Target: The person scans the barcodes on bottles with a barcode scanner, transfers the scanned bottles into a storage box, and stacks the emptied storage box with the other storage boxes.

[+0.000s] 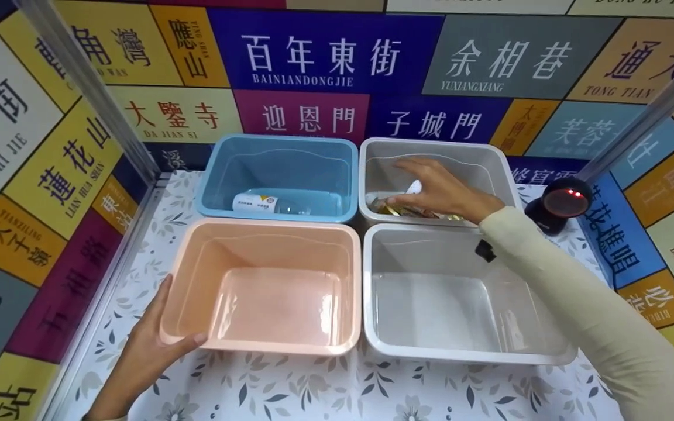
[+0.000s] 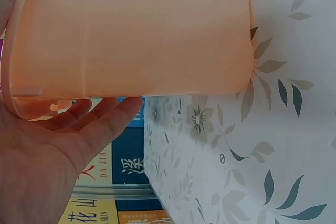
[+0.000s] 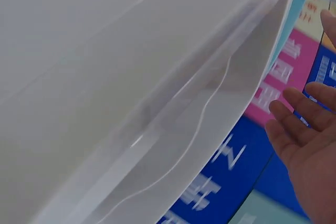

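Note:
At the left, my left hand (image 1: 148,346) touches the front left corner of a peach plastic bin (image 1: 278,252). Its thumb lies at the front rim, and its straight fingers (image 2: 107,124) run along the outer wall in the left wrist view. My right hand (image 1: 439,190) hangs over the back right grey bin (image 1: 492,153), fingers apart and loosely bent. In the right wrist view nothing lies in that hand (image 3: 317,166). Below it, the grey bin contains shiny, crinkled gold packaging (image 1: 404,210) and a small white piece (image 1: 414,187), partly hidden by the hand.
A blue bin (image 1: 284,144) at the back left contains a clear bottle with a white label (image 1: 255,203). A light grey bin (image 1: 430,304) stands at the front right, beneath my right forearm. A black device with red lights (image 1: 565,202) stands beyond it. Printed panels enclose the table.

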`<state>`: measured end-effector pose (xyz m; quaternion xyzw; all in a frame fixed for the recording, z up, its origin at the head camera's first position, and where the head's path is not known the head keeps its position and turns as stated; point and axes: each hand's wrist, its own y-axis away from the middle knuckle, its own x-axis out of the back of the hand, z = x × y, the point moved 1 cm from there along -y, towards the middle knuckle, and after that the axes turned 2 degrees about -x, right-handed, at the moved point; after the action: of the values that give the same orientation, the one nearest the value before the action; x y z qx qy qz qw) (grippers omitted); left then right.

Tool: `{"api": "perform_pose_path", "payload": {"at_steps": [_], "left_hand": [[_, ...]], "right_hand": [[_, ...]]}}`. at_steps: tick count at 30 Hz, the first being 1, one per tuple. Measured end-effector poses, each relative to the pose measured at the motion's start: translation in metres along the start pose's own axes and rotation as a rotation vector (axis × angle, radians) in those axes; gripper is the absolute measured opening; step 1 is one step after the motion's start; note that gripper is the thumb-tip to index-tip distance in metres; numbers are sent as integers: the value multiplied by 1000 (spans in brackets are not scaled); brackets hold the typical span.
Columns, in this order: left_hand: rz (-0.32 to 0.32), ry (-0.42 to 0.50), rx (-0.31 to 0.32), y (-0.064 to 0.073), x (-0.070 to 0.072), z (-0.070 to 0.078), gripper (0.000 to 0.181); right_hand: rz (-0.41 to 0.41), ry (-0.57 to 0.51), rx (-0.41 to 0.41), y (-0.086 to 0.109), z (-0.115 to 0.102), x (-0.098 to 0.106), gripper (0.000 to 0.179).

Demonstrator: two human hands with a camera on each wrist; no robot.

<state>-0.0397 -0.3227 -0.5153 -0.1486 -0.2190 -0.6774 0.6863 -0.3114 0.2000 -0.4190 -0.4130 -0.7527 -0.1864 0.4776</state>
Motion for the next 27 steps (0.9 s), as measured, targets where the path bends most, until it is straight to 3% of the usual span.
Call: {"api": "perform_pose_path", "payload": {"at_steps": [9,16,27], "left_hand": [[5,15,-48,1,0,0,127],[3,17,-33,2,0,1,127],[14,-2,-31,2,0,2,127]], "right_hand": [[-102,-45,-233,24,53,17,96],[-137,-197,-295,35,78,21,89],[-257,-144,-429,37,98,16,95]]}}
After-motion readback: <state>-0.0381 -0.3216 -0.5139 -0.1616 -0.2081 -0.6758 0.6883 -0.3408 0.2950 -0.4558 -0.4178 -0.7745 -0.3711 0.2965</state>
